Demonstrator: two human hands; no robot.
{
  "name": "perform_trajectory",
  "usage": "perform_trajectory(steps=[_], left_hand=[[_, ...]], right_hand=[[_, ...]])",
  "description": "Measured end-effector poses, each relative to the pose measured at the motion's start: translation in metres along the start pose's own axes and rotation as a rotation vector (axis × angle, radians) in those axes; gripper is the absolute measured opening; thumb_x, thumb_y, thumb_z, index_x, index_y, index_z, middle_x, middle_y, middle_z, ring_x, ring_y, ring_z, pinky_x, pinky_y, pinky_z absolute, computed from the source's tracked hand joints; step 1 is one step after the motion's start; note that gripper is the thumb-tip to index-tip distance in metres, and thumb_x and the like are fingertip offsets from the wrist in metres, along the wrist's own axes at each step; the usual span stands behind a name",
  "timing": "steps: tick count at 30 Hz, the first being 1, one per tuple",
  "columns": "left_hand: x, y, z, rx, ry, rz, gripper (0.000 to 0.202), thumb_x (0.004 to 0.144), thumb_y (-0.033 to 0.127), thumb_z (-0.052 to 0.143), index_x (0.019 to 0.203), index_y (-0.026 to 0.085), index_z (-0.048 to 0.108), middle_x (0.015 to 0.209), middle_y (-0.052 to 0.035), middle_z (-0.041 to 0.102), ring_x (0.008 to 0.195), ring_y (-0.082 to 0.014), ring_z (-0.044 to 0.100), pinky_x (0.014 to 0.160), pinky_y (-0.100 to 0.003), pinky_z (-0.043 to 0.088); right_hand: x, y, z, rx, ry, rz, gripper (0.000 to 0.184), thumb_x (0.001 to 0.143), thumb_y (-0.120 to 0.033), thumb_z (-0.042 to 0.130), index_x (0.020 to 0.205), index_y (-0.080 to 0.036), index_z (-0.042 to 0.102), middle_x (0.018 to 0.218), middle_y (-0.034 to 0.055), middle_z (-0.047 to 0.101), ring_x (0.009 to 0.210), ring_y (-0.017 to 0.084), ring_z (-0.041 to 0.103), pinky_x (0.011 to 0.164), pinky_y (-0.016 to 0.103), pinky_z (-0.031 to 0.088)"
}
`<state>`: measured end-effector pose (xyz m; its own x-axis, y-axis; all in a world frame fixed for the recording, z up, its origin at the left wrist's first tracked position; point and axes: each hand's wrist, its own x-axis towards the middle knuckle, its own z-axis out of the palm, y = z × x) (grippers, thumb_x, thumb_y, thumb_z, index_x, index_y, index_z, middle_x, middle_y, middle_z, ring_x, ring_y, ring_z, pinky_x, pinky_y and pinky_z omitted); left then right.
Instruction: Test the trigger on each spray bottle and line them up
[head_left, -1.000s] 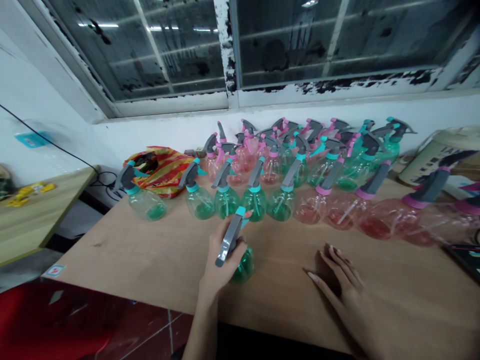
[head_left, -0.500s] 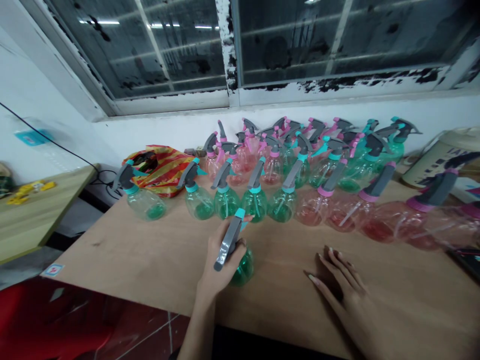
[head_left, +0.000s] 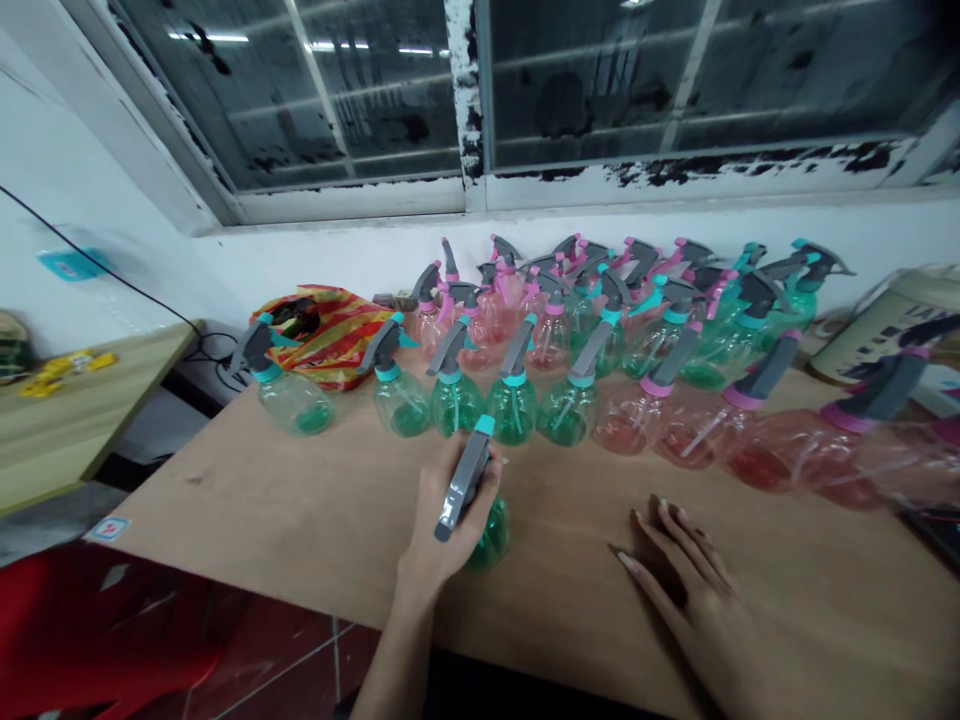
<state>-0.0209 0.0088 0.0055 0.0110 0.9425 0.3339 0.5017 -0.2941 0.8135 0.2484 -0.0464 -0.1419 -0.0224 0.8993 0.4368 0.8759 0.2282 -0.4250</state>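
My left hand [head_left: 448, 505] is wrapped round the neck and trigger of a green spray bottle [head_left: 492, 538] with a grey and turquoise head. The bottle is near the front of the wooden table [head_left: 300, 520], its body partly hidden by my fingers. Flat on the tabletop to the right rests my right hand [head_left: 694, 585], its fingers spread and holding nothing. Beyond my hands runs a row of green spray bottles [head_left: 512, 412] and, further right, pink spray bottles [head_left: 626, 428].
More pink and green spray bottles [head_left: 550, 340] crowd the back by the wall. A red and yellow plastic bag [head_left: 352, 335] lies at the back left. A printed container [head_left: 877, 335] stands at the far right. Lower left is a red chair [head_left: 97, 640].
The fingers of my left hand have drawn in closer round the spray bottle's trigger. My right hand stays flat on the table. The view has shifted slightly.
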Motion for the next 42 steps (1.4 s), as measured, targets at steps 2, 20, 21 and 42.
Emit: perform_trajectory(steps=[2, 20, 21, 42], left_hand=[[0.0, 0.002, 0.0, 0.016, 0.006, 0.001, 0.016, 0.086, 0.028, 0.056, 0.099, 0.024, 0.063, 0.077, -0.0003, 0.064, 0.066, -0.0157, 0.062, 0.062, -0.028, 0.049], [-0.005, -0.005, 0.002, -0.02, -0.019, -0.06, 0.036, 0.086, 0.025, 0.054, 0.121, 0.028, 0.059, 0.081, -0.0015, 0.066, 0.067, -0.0175, 0.064, 0.065, -0.03, 0.052], [-0.005, -0.004, 0.002, -0.013, -0.014, -0.056, 0.035, 0.086, 0.027, 0.054, 0.12, 0.028, 0.06, 0.082, -0.0016, 0.067, 0.067, -0.0177, 0.064, 0.065, -0.03, 0.052], [-0.003, 0.001, 0.003, -0.011, 0.053, -0.026, 0.011, 0.087, 0.033, 0.056, 0.089, 0.024, 0.061, 0.082, -0.0026, 0.067, 0.074, -0.0185, 0.066, 0.07, -0.032, 0.052]], right_hand=[[0.0, 0.0, 0.0, 0.005, -0.001, -0.005, 0.058, 0.089, -0.059, 0.04, 0.128, -0.018, 0.055, 0.14, 0.0119, 0.051, 0.133, 0.03, 0.039, 0.108, 0.056, 0.033], [-0.001, 0.0, -0.001, 0.03, 0.001, -0.006, 0.057, 0.089, -0.058, 0.042, 0.129, -0.018, 0.054, 0.139, 0.0129, 0.05, 0.135, 0.03, 0.037, 0.109, 0.056, 0.032], [-0.001, 0.001, -0.001, 0.037, 0.001, -0.012, 0.057, 0.089, -0.057, 0.042, 0.129, -0.018, 0.054, 0.139, 0.0126, 0.051, 0.135, 0.03, 0.037, 0.109, 0.055, 0.032], [-0.004, 0.003, 0.001, 0.037, -0.026, 0.015, 0.061, 0.089, -0.061, 0.039, 0.13, -0.018, 0.052, 0.142, 0.0137, 0.048, 0.136, 0.031, 0.036, 0.108, 0.058, 0.032]])
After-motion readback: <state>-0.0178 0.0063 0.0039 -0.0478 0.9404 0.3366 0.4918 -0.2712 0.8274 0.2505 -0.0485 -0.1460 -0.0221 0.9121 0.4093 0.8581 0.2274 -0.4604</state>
